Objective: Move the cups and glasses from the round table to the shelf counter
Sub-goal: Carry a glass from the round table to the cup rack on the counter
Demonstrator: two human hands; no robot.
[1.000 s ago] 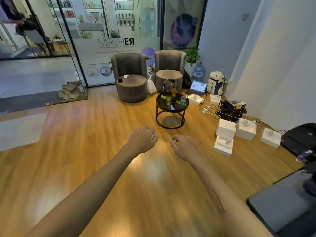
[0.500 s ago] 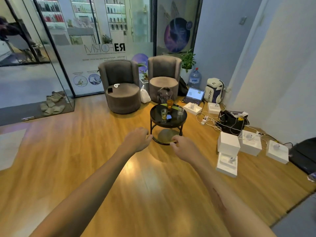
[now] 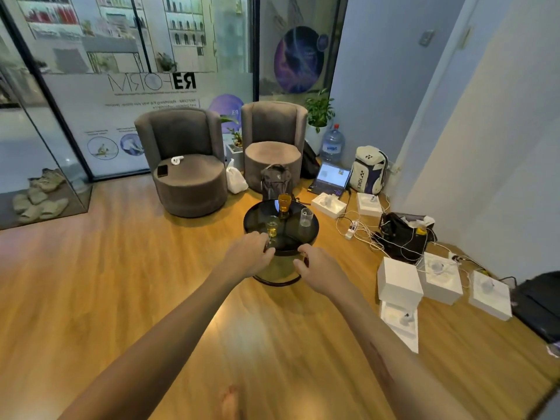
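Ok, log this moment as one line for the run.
phase: approach | left hand: empty | right hand: empty | round table: amber glass, clear glass, small glass | moved: none

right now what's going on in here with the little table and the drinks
A person reaches both bare hands toward a small round black table on the wooden floor. Three vessels stand on it: an amber stemmed glass, a clear empty tumbler and a small glass of yellow liquid. The left hand and right hand, fingers loosely curled, hold nothing; no glass is lifted yet.
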